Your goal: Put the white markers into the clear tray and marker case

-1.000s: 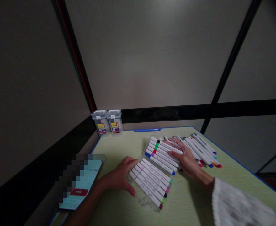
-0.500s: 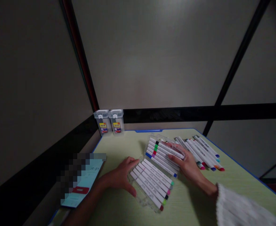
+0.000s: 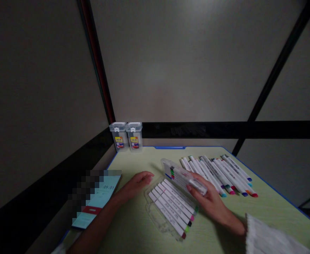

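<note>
A clear plastic marker case (image 3: 151,215) lies unfolded on the table, its near-left half flat and filled with several white markers (image 3: 168,208) with colored ends. Its raised half (image 3: 183,176) also holds markers and is tilted up steeply. My right hand (image 3: 209,199) grips that half by its right end, thumb on the near face and fingers behind. Whether the two halves join at a hinge is hard to see. Just left of the case, my left hand (image 3: 139,181) hovers with fingers extended, holding nothing and slightly blurred.
Several loose white markers (image 3: 218,173) lie side by side at the right of the table (image 3: 139,164). Two lidded clear boxes (image 3: 134,137) stand at the back left corner. A phone (image 3: 99,201) showing a clock lies along the left edge, partly pixelated.
My right hand has tipped its half of the case from lying open to steeply upright. My left hand has let go of the flat half's upper left edge and drawn back.
</note>
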A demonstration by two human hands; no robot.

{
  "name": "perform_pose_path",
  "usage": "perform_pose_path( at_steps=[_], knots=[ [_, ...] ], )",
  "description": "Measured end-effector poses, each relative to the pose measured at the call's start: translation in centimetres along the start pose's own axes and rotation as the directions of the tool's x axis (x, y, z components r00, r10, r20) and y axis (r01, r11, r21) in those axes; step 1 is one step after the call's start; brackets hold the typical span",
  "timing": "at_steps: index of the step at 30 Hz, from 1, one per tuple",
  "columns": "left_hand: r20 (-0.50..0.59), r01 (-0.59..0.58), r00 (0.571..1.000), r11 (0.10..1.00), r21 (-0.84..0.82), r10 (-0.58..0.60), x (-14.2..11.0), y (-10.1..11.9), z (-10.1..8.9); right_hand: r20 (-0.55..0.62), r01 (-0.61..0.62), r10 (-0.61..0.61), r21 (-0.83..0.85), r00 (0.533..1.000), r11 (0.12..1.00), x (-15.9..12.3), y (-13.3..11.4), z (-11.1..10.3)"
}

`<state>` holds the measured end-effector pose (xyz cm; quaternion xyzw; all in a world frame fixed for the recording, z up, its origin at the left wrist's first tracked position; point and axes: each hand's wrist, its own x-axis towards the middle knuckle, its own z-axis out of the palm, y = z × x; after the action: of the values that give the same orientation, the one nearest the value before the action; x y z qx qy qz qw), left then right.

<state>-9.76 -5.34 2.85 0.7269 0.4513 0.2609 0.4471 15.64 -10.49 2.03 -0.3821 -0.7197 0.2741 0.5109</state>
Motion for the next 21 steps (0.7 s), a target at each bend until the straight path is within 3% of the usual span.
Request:
perform_pose_path(
  at_steps=[4, 10, 17, 21],
  knots=[
    [-0.067, 0.029, 0.997, 0.966, -0.256, -0.047, 0.4, 0.0, -0.2, 0.187, 0.192, -0.177, -0.062, 0.966, 0.980, -0.7, -0.9, 0.3],
    [-0.016, 0.076, 0.995, 0.834, -0.546, -0.101, 0.8, -1.0, -0.2, 0.312, 0.356, -0.290, -0.182, 0.905, 0.916, -1.1, -1.3, 0.5],
    [-0.035, 0.127, 0.984, 0.822, -0.556, -0.176, 0.5, -0.5, -0.3, 0.570, 0.579, -0.329, -0.337, 0.753, 0.743, -0.9, -1.7, 0.9],
    [-0.041, 0.125, 0.986, 0.887, -0.445, -0.160, 0.3, -0.3, -0.3, 0.638, 0.617, -0.288, -0.379, 0.714, 0.689, -0.8, -2.1, 1.0]
  ],
)
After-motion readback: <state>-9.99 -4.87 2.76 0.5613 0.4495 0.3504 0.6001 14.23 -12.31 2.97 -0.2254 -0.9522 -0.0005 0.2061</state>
